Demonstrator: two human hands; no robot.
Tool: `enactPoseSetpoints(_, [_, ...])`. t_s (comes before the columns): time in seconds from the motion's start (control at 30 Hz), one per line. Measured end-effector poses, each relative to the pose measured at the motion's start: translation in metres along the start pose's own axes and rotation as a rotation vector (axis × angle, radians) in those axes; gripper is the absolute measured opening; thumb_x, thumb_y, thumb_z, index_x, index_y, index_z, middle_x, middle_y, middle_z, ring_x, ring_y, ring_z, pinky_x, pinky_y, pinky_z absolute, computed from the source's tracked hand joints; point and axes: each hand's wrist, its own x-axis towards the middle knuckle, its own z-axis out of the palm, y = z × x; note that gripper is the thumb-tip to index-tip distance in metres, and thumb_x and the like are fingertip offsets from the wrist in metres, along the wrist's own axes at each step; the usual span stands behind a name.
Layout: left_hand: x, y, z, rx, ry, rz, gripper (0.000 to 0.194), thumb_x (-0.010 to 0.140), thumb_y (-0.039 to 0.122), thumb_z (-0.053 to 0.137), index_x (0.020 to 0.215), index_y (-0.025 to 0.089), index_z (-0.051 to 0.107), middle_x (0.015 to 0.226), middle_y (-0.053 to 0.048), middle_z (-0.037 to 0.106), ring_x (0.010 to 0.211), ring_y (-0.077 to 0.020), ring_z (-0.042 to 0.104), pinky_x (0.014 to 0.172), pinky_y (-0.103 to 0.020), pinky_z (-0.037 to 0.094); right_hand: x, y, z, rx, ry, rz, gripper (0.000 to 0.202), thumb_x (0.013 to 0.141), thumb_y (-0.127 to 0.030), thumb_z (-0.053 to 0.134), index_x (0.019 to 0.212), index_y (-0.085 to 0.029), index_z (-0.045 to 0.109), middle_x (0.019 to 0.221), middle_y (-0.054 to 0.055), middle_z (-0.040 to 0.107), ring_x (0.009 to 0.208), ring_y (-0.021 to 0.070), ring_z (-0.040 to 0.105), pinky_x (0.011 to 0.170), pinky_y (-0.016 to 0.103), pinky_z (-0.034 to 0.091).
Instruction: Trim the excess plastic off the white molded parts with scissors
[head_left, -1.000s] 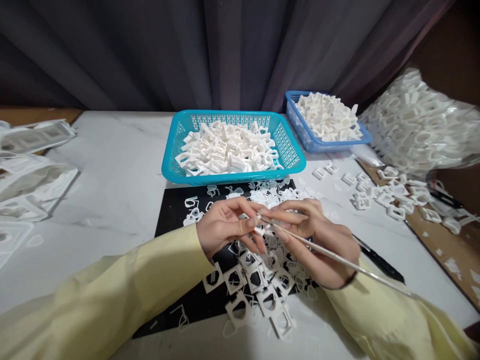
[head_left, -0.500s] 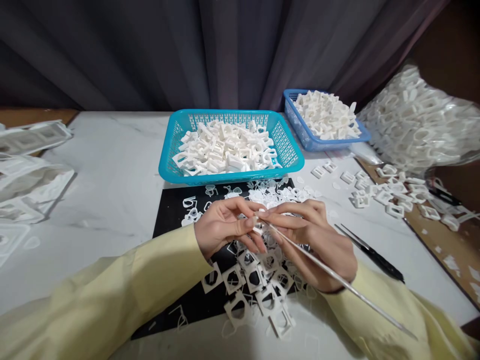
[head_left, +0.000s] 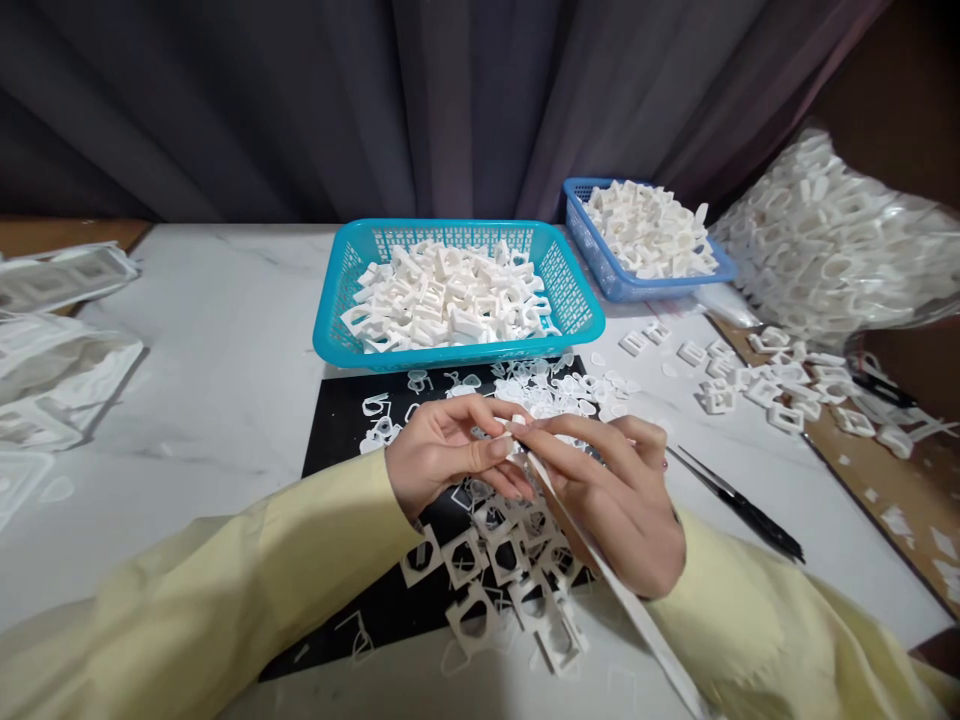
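Note:
Between the fingertips of my left hand (head_left: 457, 448) is a small white plastic part (head_left: 517, 450), mostly covered by the fingers. My right hand (head_left: 615, 500) is closed around a long thin tool (head_left: 611, 580), its tip at the small part and its length slanting down to the right past the wrist. Both hands meet above a black mat (head_left: 337, 430). Below them lie several white square frames with round openings (head_left: 476, 620), among thin translucent scraps (head_left: 544, 395) spread over the mat.
Behind the mat stands a turquoise basket (head_left: 457, 357) of white parts, with a blue basket (head_left: 600, 240) to its right. Black-handled tweezers (head_left: 750, 515), loose white parts (head_left: 787, 385) and a full clear bag (head_left: 840, 240) are on the right. White bags (head_left: 60, 375) lie left.
My right hand has shifted slightly left and down and turned a little. The long tool has rotated, showing a broader side and pointing more steeply downward. My left hand stays almost in place.

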Motion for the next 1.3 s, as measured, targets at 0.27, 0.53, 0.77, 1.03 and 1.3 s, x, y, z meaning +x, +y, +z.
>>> enactPoseSetpoints(0.27, [0.001,0.000,-0.001,0.014,0.001,0.004,0.015,0.071,0.012,0.070,0.068,0.010,0.057,0.106,-0.007,0.065,0.060,-0.0186,0.071,0.050,-0.025,0.060,-0.001,-0.001,-0.002,-0.074,-0.009,-0.052,0.027,0.089,-0.005,0.045,0.065,-0.017,0.046,0.103,0.007,0.069,0.095,0.0186,0.063,0.067,0.036,0.034])
enactPoseSetpoints(0.53, [0.000,0.001,0.000,-0.003,-0.014,-0.018,0.019,0.069,0.011,0.071,0.066,0.011,0.053,0.096,-0.004,0.064,0.060,-0.0203,0.071,0.050,-0.025,0.059,0.001,0.018,-0.012,-0.153,0.048,-0.010,0.025,0.085,-0.005,0.052,0.069,-0.021,0.041,0.103,0.006,0.069,0.096,0.0211,0.062,0.072,0.039,0.035])
enactPoseSetpoints(0.77, [0.000,0.001,-0.001,0.003,-0.009,0.030,0.018,0.069,0.008,0.071,0.067,0.011,0.054,0.102,-0.006,0.065,0.063,-0.0213,0.071,0.053,-0.027,0.059,0.008,0.009,-0.025,0.442,-0.009,0.282,0.020,0.080,-0.002,0.056,0.074,-0.021,0.051,0.104,0.006,0.068,0.101,0.0226,0.060,0.084,0.047,0.048])
enactPoseSetpoints(1.03, [-0.001,-0.001,-0.002,-0.060,-0.009,0.017,0.017,0.064,0.008,0.075,0.066,0.010,0.058,0.107,-0.009,0.068,0.065,-0.0245,0.072,0.053,-0.029,0.060,0.005,0.010,-0.018,0.551,0.014,0.260,0.016,0.075,-0.002,0.063,0.074,-0.018,0.059,0.103,0.008,0.069,0.105,0.0254,0.058,0.085,0.049,0.050])
enactPoseSetpoints(1.3, [0.000,-0.002,-0.003,-0.110,-0.106,0.030,0.011,0.070,0.003,0.069,0.071,0.010,0.061,0.100,-0.008,0.071,0.065,-0.0237,0.072,0.054,-0.027,0.060,0.005,0.010,-0.018,0.552,0.001,0.270,0.015,0.074,-0.002,0.062,0.073,-0.017,0.060,0.102,0.008,0.069,0.105,0.0241,0.058,0.087,0.046,0.049])
